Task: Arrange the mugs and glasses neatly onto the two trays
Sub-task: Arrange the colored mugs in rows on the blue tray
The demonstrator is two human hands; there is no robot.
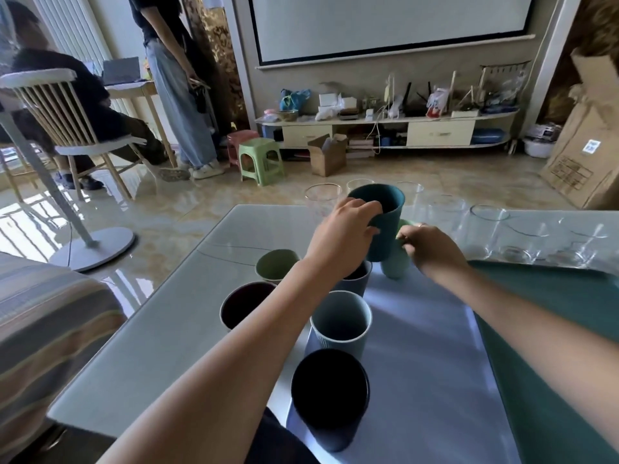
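Head view: left hand (345, 229) grips smooth cylindrical teal mug (385, 222).

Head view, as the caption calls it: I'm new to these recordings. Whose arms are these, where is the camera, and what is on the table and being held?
No machine here: a person wears a wide-angle camera on the head, looking down at their own bare arms. The left hand grips a dark teal mug, lifted above the others. The right hand holds a pale green mug standing on the lavender tray. More mugs stand nearby, including a light blue mug and a black mug. Clear glasses line the table's far edge, beside a green tray.
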